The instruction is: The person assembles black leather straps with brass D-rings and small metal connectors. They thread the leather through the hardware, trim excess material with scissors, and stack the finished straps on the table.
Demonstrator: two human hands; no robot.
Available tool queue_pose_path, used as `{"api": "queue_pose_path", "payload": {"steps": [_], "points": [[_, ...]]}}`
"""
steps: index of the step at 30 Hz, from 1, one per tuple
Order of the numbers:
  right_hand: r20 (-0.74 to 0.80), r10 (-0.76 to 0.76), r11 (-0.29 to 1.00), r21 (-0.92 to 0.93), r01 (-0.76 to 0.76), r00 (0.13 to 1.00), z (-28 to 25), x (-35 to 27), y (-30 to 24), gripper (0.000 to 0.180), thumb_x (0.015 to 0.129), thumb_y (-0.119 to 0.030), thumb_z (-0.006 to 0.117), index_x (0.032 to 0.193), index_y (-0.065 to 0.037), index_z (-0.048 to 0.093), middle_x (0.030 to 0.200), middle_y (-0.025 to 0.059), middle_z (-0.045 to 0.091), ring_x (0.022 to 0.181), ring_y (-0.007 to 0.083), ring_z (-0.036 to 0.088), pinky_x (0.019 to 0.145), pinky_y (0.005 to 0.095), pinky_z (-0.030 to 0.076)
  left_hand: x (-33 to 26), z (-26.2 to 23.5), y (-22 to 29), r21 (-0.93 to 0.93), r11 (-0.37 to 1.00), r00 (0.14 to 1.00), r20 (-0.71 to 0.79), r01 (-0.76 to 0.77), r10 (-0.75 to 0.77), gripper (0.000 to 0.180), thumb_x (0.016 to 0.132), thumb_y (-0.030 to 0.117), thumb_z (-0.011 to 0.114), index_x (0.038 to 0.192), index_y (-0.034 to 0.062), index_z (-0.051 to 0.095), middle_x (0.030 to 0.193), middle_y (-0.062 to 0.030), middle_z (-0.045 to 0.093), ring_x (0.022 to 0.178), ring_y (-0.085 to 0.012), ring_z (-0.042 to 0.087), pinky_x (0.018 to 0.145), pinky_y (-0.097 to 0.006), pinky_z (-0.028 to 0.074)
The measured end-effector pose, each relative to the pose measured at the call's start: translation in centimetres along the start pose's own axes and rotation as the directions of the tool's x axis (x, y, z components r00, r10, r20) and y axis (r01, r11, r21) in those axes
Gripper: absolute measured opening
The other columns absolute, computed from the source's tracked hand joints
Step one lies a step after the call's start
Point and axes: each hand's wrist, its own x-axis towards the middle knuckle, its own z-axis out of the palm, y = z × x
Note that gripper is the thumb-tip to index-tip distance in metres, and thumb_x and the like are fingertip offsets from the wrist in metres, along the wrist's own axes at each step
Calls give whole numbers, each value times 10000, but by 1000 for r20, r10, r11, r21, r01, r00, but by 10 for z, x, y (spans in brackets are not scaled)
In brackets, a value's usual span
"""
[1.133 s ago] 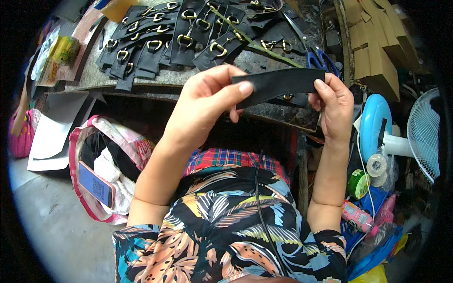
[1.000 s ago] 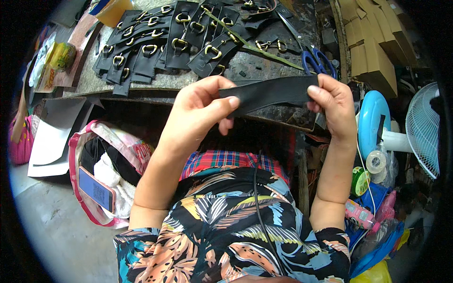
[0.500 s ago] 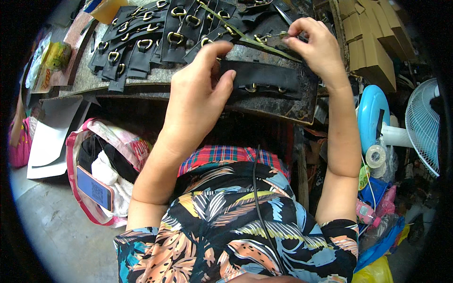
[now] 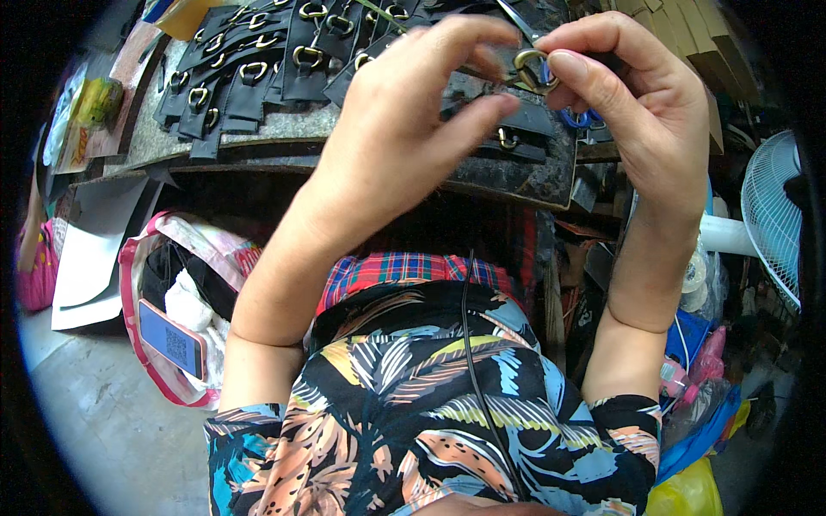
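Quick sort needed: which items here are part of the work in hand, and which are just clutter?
In hand:
- brass metal ring, pinched by right hand
- left hand, fingers beside the ring
- black leather straps with brass buckles on the grey workbench

Lying about:
- white fan
- phone in the pink-trimmed bag
- cardboard pieces

Brass ring [image 4: 533, 70] between both hands
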Motion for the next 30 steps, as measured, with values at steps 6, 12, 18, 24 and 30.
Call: {"api": "queue_pose_path", "payload": {"steps": [6,12,18,24,30], "points": [[0,183,981,72,-182,983,5,-12,45,131,964,-191,755,997,-65,772,798,14,680,721,92,631,648,267,498,-9,-7,-6,-14,968,958,147,252,-248,194,902,101,782,1076,29,736,939,-144,726,795,-251,708,725,-349,556],[-101,-4,762,-644,-62,995,13,-34,75,195,938,-205,760,1062,-54,770,884,90,693,850,222,690,794,345,545,-15,14,-16,462,886,984,129,48,-121,172,894,121,745,1050,61,705,978,-151,679,921,-371,701,802,-454,574],[-105,-198,632,-773,45,975,-3,-34,105,218,878,-241,804,1078,-154,787,1097,40,692,1052,267,648,902,416,542,-15,9,-20,543,836,984,175,-83,-17,206,910,100,738,1110,66,705,1000,-135,665,920,-362,680,805,-432,558],[-158,-303,601,-797,60,940,0,-18,106,193,872,-230,804,1036,-129,788,1085,43,695,1022,267,645,893,412,536,-22,1,-16,473,881,989,133,-8,-63,151,882,52,702,1031,31,689,998,-144,650,980,-360,651,849,-446,550],[-36,-249,691,-707,151,968,25,-24,84,173,853,-233,807,950,-92,783,897,41,680,919,261,656,805,386,545,-23,-1,-18,468,883,987,152,-32,-45,191,838,-5,681,1028,19,683,981,-146,655,983,-362,640,863,-443,543]]}}
